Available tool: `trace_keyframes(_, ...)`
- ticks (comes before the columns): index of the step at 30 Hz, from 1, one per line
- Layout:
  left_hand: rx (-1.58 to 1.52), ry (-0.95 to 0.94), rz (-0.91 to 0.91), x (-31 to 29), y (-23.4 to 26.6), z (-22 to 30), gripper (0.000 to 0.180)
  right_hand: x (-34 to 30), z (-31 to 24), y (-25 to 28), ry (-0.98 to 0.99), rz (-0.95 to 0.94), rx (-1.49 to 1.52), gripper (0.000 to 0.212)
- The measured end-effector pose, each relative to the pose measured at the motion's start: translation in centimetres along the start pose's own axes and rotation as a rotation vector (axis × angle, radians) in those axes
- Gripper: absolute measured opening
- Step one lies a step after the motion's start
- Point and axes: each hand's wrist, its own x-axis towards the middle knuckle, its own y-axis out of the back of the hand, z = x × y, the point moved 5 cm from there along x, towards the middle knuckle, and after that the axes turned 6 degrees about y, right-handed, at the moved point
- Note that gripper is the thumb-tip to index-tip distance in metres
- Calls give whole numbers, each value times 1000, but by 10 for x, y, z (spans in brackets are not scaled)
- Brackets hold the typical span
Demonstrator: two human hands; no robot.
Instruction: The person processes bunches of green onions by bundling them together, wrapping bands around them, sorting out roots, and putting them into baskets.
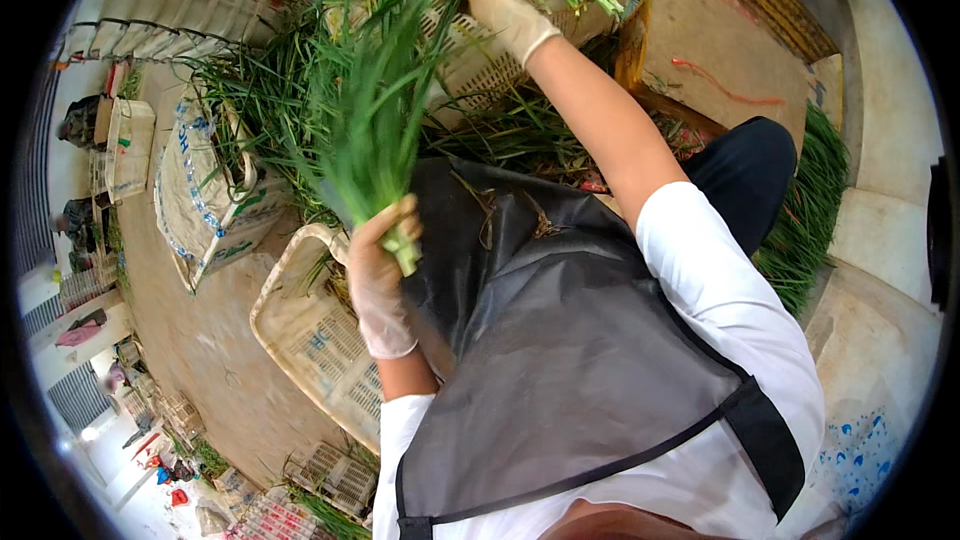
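Two gloved hands at work | my left hand (380,275) has its fingers clamped on the chive bunch (375,110) at its base, over my apron (560,340) | my right hand (503,12) grips the leaf tips by the crate (480,60) | step: gathering; next calls for stripping loose leaves.

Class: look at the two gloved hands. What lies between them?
In the head view, the long green leaves of the bunch span from left hand to right hand.

The left hand (380,275), gloved, is closed in a fist just in front of the chest, forearm bent upward. The right arm stretches far forward from the chest, its gloved right hand (503,12) curled, fingers bent.
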Motion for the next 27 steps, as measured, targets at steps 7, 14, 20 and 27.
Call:
trace_keyframes(7,-463,-493,-194,-41,100,45,11,8,76,0,-579,462,1527,32)
trace_keyframes(14,-809,-329,-437,32,42,47,36,-99,-22,10,238,-610,507,45)
trace_keyframes(20,-832,-117,-499,73,0,29,29,-121,28,52,-332,-313,-30,55)
trace_keyframes(27,-644,-200,-378,90,-35,24,23,-120,-4,7,-370,-213,233,47)
